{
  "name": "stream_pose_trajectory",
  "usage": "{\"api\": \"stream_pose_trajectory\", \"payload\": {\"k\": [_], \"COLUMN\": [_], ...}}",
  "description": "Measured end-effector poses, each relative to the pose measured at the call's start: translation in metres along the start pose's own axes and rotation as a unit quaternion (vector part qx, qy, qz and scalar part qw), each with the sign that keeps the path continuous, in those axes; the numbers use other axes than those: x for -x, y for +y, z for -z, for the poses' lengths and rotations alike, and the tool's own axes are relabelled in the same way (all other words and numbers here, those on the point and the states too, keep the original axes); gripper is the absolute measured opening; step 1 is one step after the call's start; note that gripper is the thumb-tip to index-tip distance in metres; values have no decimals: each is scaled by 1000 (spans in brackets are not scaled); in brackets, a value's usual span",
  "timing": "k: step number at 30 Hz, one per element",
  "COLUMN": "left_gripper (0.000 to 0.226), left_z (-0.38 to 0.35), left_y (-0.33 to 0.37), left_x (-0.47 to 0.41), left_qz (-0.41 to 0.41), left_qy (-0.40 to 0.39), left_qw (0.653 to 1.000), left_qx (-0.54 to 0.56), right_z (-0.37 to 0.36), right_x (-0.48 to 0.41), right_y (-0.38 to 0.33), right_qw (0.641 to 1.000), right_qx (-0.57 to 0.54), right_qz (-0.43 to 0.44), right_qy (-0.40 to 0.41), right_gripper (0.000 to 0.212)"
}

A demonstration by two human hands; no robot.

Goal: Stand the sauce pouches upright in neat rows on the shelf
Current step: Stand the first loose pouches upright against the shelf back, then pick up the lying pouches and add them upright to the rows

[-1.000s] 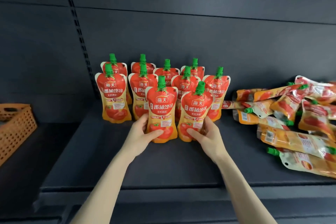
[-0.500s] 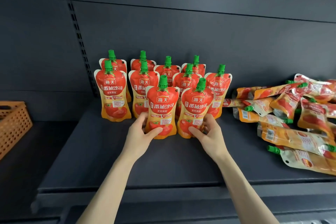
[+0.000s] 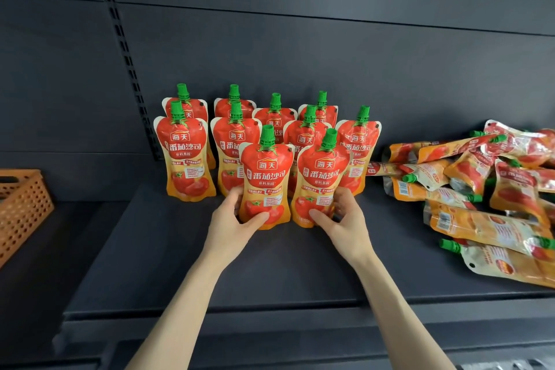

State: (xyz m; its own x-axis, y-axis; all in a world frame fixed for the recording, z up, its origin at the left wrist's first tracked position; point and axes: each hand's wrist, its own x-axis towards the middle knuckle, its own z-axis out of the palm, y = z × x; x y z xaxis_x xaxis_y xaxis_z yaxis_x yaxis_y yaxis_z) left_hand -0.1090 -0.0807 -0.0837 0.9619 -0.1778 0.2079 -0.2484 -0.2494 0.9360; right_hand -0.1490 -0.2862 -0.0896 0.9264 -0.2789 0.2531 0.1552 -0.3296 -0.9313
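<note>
Red tomato-sauce pouches, head view: your left hand point(image 3: 232, 219) grips the left front pouch point(image 3: 265, 186), your right hand point(image 3: 342, 219) the right front pouch point(image 3: 321, 186), both upright on the shelf point(image 3: 180, 264), starting a third row. Next: square them, release, fetch from the pile point(image 3: 486, 189).

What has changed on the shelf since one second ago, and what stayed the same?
Nothing visibly moved. The left hand still grips the front left pouch and the right hand the front right pouch. The standing rows behind and the heap of lying pouches are unchanged.
</note>
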Motion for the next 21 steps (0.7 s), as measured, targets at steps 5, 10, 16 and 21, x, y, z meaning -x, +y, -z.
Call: {"api": "stream_pose_trajectory", "payload": {"k": [5,10,16,21], "left_gripper": [56,57,30,19], "left_z": [2,6,-15,-76], "left_y": [3,-2,43,87], "left_x": [8,33,59,70], "left_qz": [-11,-49,-154,-190], "left_qy": [39,115,121,38], "left_qw": [999,986,970,971], "left_qx": [-25,-109,-142,-141], "right_z": [0,14,63,128], "right_x": [4,18,32,52], "right_y": [-8,-17,-20,-24], "right_qw": [1000,998,985,974], "right_qx": [-12,40,146,195], "right_qz": [-8,3,52,75], "right_qy": [19,51,75,84], "right_gripper": [41,37,22,17]}}
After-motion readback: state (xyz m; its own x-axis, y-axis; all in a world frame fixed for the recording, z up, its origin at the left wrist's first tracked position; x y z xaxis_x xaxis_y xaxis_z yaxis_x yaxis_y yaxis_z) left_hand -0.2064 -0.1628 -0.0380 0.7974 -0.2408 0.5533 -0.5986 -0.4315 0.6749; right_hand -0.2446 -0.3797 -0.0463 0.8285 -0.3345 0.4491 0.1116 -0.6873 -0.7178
